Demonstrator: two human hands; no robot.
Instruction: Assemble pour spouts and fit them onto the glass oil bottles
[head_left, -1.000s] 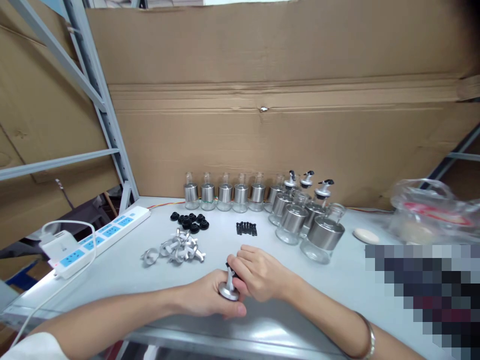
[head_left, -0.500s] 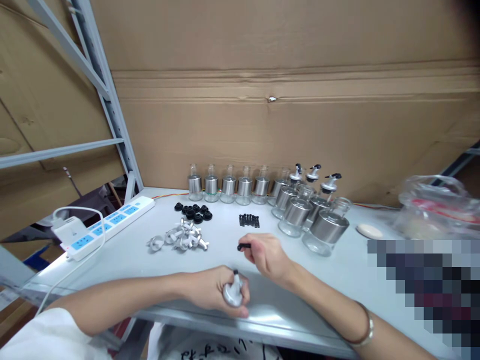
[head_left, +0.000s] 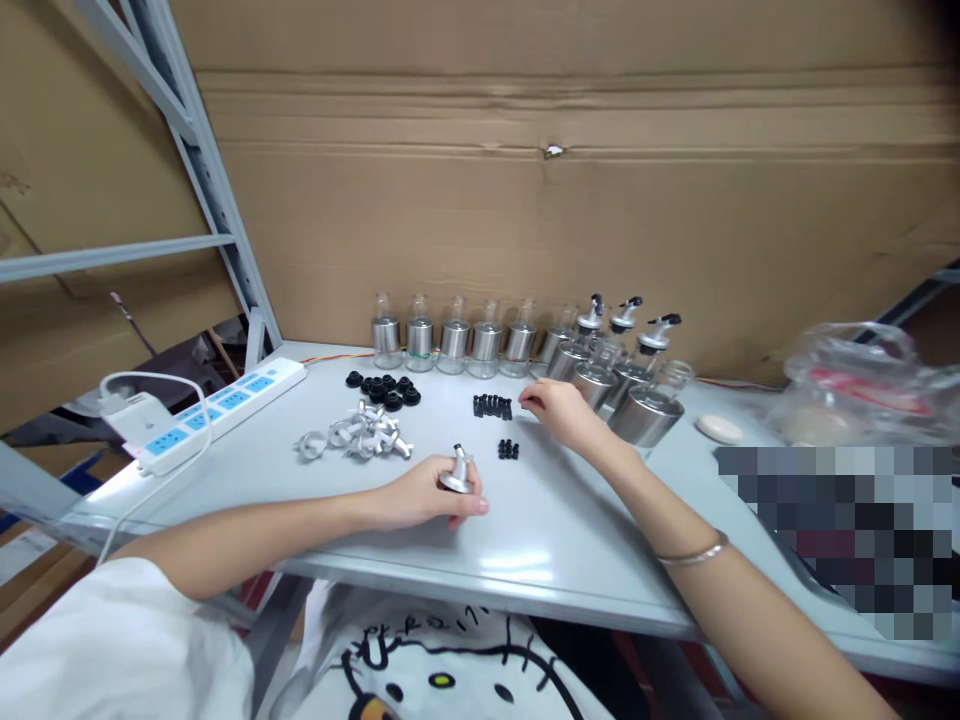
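Note:
My left hand (head_left: 431,492) is closed around a silver bottle pourer (head_left: 457,475), held upright over the front of the table with a dark tip at its top. Farther back, my right hand (head_left: 556,408) has its fingertips pinched just right of a row of small black pieces (head_left: 493,406). What lies between those fingertips is too small to make out. A group of tiny black caps (head_left: 508,449) sits between the two hands. Loose silver pourer parts (head_left: 367,432) lie in a heap at the left, with black rubber stoppers (head_left: 386,391) behind them.
Several glass bottles with steel bands (head_left: 454,340) stand along the cardboard wall. More bottles (head_left: 646,410) stand at the right, some with pourers fitted. A power strip (head_left: 232,415) lies at the left. At the right are a white oval object (head_left: 719,429) and a plastic bag (head_left: 862,390).
My right hand has moved away from my left hand, back to the row of black pieces; the black piece it pinched earlier no longer shows clearly. The small black caps have come into view.

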